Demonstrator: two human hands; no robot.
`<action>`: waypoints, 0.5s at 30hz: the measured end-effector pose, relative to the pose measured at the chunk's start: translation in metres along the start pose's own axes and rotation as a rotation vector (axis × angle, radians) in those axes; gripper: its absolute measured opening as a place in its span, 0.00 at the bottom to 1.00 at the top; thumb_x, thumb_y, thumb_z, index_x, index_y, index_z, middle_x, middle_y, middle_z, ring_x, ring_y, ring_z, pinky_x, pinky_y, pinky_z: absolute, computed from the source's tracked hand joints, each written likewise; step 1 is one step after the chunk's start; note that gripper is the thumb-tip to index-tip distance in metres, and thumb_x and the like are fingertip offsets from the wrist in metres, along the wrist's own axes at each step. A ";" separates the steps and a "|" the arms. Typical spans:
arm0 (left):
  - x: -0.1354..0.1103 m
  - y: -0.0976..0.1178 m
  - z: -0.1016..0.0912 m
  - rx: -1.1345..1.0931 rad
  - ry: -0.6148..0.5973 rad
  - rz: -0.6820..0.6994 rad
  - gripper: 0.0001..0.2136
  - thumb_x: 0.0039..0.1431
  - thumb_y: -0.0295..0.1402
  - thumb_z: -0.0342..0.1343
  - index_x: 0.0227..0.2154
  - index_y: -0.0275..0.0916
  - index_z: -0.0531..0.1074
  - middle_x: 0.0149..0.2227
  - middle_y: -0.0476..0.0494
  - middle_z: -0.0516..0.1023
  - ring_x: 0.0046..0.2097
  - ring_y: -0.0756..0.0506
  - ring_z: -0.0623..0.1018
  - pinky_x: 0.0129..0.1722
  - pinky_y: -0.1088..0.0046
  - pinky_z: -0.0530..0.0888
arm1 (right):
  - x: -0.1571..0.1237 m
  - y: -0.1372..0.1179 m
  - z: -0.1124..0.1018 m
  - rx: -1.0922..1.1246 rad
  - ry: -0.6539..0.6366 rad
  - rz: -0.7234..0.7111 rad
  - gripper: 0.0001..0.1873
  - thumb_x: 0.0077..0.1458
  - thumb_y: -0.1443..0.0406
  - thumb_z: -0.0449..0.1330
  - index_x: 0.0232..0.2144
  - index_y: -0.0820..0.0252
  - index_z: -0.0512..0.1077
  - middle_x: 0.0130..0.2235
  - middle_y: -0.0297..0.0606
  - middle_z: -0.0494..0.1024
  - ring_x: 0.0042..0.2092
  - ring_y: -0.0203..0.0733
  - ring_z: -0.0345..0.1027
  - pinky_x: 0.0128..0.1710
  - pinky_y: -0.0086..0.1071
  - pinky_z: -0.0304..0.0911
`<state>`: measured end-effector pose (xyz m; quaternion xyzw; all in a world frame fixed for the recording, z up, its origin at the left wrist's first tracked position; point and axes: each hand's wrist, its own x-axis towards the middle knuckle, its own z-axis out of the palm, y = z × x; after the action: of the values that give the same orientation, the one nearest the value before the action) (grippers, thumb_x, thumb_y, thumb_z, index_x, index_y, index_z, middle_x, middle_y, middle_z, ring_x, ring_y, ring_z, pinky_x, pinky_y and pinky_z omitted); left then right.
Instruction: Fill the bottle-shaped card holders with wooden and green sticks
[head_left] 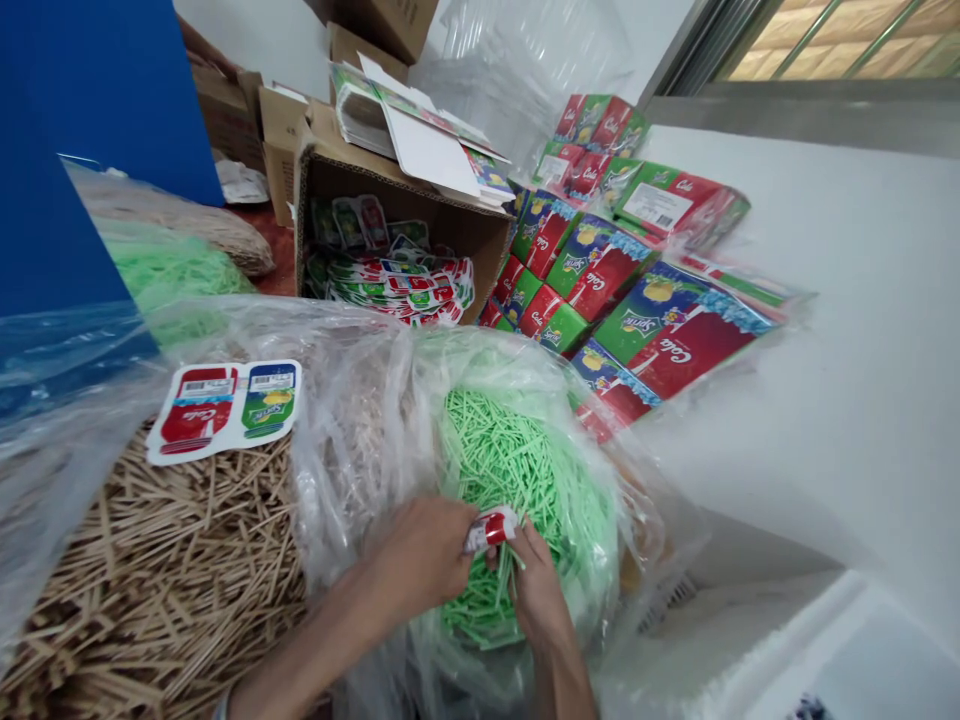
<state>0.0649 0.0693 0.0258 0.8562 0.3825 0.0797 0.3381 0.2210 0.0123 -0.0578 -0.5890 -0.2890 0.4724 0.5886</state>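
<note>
While both hands meet low in the middle of the frame, the left hand [424, 560] and right hand [536, 590] pinch a small red-and-white printed packet [491, 528] between closed fingertips, just above a clear plastic bag [360, 400] heaped with green sticks [502, 470]. Left of it, another clear bag holds tan wooden sticks [150, 580], with a flat die-cut card [225, 408] printed red and green lying on top. At upper centre an open cardboard box [397, 200] is filled with more such cards [390, 280]. To its right, printed red, green and blue cartons [637, 300] are piled under plastic on a white surface [862, 350]. What the packet holds cannot be made out, and both forearms are cut off at the bottom edge.
</note>
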 end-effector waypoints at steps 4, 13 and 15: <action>0.004 0.009 0.012 -0.062 0.004 -0.063 0.10 0.53 0.28 0.50 0.32 0.35 0.76 0.36 0.30 0.82 0.41 0.30 0.79 0.38 0.59 0.70 | 0.008 0.007 -0.008 0.026 0.102 0.029 0.13 0.41 0.56 0.67 0.30 0.54 0.77 0.37 0.34 0.80 0.42 0.44 0.71 0.41 0.34 0.65; 0.006 0.003 0.045 -0.641 -0.209 -0.269 0.13 0.53 0.39 0.49 0.30 0.35 0.74 0.31 0.44 0.81 0.35 0.42 0.79 0.31 0.73 0.71 | 0.008 0.009 -0.015 0.187 0.074 0.040 0.20 0.37 0.54 0.70 0.35 0.53 0.76 0.34 0.32 0.82 0.34 0.42 0.74 0.33 0.33 0.68; 0.007 0.004 0.055 -0.725 -0.222 -0.319 0.12 0.51 0.38 0.50 0.29 0.35 0.73 0.30 0.45 0.80 0.34 0.44 0.78 0.31 0.74 0.71 | 0.009 0.007 -0.012 0.226 0.006 0.029 0.18 0.40 0.54 0.69 0.34 0.53 0.76 0.31 0.31 0.81 0.29 0.40 0.72 0.28 0.31 0.67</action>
<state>0.0941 0.0434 -0.0143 0.6150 0.4189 0.0628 0.6651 0.2342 0.0146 -0.0680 -0.5246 -0.2234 0.5087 0.6451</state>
